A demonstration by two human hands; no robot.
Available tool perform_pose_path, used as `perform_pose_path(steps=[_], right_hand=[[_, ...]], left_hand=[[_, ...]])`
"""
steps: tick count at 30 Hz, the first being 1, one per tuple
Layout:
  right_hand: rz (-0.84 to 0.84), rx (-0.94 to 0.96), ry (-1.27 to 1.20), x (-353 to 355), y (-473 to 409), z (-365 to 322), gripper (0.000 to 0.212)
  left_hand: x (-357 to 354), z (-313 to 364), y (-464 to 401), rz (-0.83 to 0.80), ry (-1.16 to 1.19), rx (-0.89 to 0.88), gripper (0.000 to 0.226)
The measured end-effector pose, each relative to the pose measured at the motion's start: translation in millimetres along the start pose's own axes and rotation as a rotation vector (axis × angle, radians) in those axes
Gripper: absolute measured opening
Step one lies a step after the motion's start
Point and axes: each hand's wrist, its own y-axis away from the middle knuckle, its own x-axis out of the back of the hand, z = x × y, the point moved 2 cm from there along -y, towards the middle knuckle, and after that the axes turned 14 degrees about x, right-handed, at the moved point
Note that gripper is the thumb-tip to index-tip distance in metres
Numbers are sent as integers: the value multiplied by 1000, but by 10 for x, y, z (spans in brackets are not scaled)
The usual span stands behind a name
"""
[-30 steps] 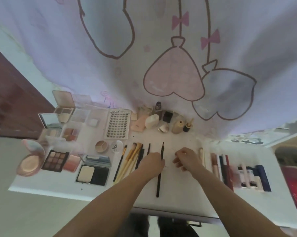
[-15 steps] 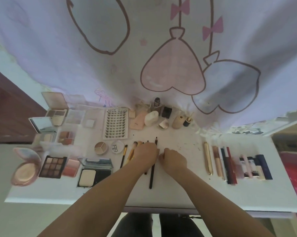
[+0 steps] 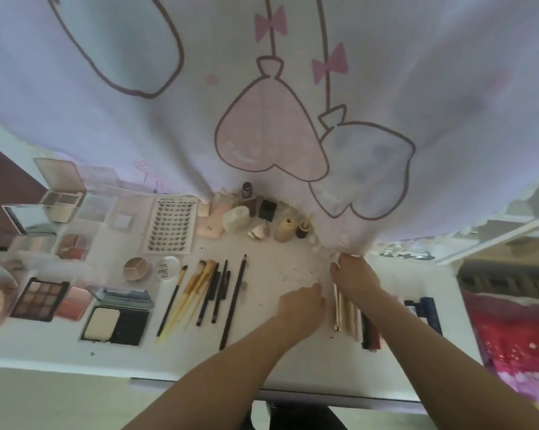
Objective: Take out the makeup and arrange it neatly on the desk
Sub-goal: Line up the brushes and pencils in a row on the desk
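Beside brushes, pencil lies near-upright.

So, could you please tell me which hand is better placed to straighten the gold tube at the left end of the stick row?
Probably the left hand: it lies right beside the gold tube, whereas the right hand reaches beyond the row toward the curtain.

A home, most likely a bedroom corner used for making up. A white desk stands against a pale lilac curtain printed with cartoon balloons and pink bows. Eyeshadow palettes, makeup brushes and small bottles cover it; bright patterned bedding lies at the right.
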Motion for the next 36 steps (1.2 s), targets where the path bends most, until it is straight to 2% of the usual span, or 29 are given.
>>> perform_pose_path(steps=[3,7,11,13,16,18,22,25,27,29,32,33,36], right_hand=[[-56,69,-3,-25,-42,3,31],[-141,112,22,-108,-84,-29,30],[-146,146,-107,-95,-91,-69,25],[-147,145,-193,-36,-73,-87,33],[-257,179,-220,43,-2,-183,38],[-288,161,-364,75,66,-285,42],[-266,222,-684,109,130,-495,32],[-218,356,-735,149,241,-623,24],[-234,401,-760,185,320,-686,17],[-303,370,-751,236,383,-745,20],[-359,252,-643,279,417,-841,46],[-360,240,-622,277,415,-871,46],[-393,275,-684,263,444,-958,22]], left_hand=[[-172,230,-25,-25,33,41,24],[-273,288,-64,-5,89,121,30],[-257,158,-21,32,153,188,37],[-200,8,20,88,148,168,35],[-48,-226,97,208,134,103,35],[66,-343,151,242,119,71,35],[282,-536,251,129,261,-5,31],[457,-665,329,12,493,-12,28],[571,-746,388,-20,558,-20,27],[653,-837,430,-10,512,-44,26],[725,-972,450,29,376,-82,28],[741,-1017,451,41,335,-88,28],[799,-1139,481,58,232,-89,26]])
